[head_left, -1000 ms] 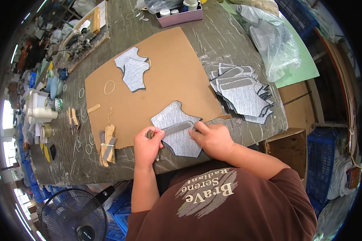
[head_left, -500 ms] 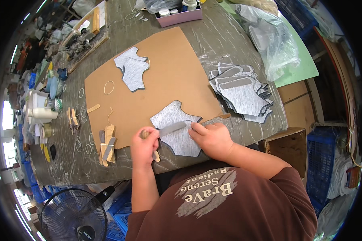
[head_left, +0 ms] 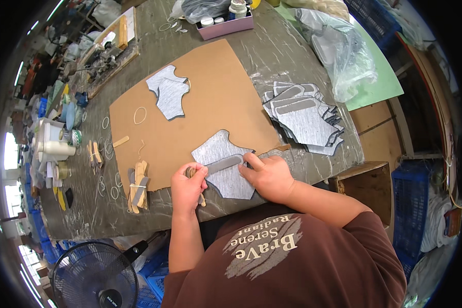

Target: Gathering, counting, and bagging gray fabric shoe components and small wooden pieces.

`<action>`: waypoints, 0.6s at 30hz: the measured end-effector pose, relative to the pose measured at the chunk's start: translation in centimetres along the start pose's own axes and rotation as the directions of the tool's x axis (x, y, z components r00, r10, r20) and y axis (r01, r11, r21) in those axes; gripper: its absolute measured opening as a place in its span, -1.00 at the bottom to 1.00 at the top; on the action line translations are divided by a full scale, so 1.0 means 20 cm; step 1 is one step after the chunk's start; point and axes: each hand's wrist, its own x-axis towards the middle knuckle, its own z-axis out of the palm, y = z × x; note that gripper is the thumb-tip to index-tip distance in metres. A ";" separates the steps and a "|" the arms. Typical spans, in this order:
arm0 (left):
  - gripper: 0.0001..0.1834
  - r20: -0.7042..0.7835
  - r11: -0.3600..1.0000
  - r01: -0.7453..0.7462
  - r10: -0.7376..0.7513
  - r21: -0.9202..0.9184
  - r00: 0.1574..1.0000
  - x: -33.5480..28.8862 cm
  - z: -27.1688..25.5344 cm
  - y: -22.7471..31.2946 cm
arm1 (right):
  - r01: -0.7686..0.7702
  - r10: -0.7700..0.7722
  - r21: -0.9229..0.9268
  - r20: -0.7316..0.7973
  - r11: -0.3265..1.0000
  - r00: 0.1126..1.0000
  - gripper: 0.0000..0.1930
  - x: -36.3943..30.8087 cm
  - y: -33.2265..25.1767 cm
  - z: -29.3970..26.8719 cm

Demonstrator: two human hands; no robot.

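Observation:
A light-grey cut piece with a dark edge (head_left: 233,186) lies in front of me, partly on the cardboard. A dark-grey strip with rounded ends (head_left: 224,164) slants across it. My left hand (head_left: 188,185) is closed, with thumb and finger pinching the strip's left end. A slim wooden stick (head_left: 203,199) and a brownish rounded end (head_left: 190,172) show from the same fist; the rest is hidden in the palm. My right hand (head_left: 268,177) is closed, its bent fingertips pressing the strip's right end against the piece.
Brown cardboard (head_left: 210,87) carries two overlapping grey pieces (head_left: 170,95) and a rubber band (head_left: 139,115). A stack of cut pieces (head_left: 305,120) stands at right. Bundled wooden sticks (head_left: 138,187) lie at left. Behind are a pink box (head_left: 226,29) and plastic bags (head_left: 339,56); a fan (head_left: 95,277) stands below left.
My left hand has moved slightly right and now pinches the strip close to the piece. The strip's left end, lifted before, lies lower. The right hand has barely moved.

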 end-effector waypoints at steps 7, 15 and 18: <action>-0.94 -0.003 0.999 0.007 -0.007 0.049 1.000 0.00 -0.01 -0.01 | 0.067 -0.069 -0.024 -0.099 0.998 0.993 -0.82 0.00 0.00 0.02; -0.92 -0.095 0.944 -0.055 0.090 0.324 0.991 -0.01 0.03 0.00 | 0.057 -0.061 -0.071 -0.062 0.996 0.996 -0.80 0.00 0.00 0.02; -0.89 -0.047 0.832 -0.155 0.212 0.533 0.976 0.00 0.03 -0.02 | 0.055 -0.058 -0.053 -0.058 0.997 0.997 -0.80 0.00 0.00 0.03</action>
